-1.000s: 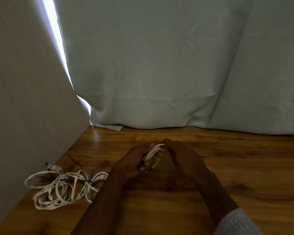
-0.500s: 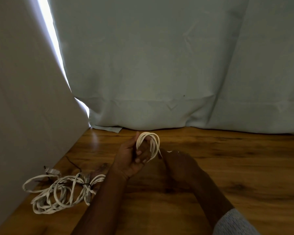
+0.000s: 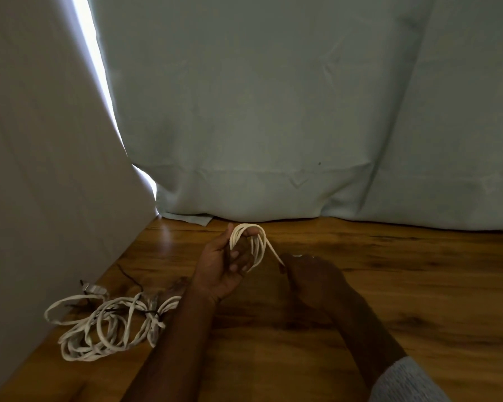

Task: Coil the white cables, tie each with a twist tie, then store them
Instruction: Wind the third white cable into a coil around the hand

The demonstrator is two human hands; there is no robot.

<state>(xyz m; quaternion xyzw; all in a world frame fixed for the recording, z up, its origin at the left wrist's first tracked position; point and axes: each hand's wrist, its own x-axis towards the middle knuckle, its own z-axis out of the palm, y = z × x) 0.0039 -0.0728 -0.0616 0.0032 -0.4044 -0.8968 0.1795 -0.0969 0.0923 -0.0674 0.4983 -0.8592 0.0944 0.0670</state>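
Near edge, 5 o'clock: grey sleeve [image 3: 410,381] on the right arm. At 8 o'clock on the desk [image 3: 418,285], a pile [image 3: 108,326] of white cable, loosely looped, part of it cinched with a dark tie [image 3: 153,313]. Centre: left hand [image 3: 224,268] holds a small coil [image 3: 249,245], loops running around its fingers [image 3: 238,256], which curl in on them. A short tail leaves the coil toward 4 o'clock into the right hand [image 3: 308,274], fingers bunched and pinching the tail end. Beyond, 12 o'clock, a pale curtain [image 3: 273,111]; a wall [image 3: 41,169] at 9 o'clock. Judgement: cable is light, limp yet springy, so loops will spread if released; best to grip across the whole bundle while tying.
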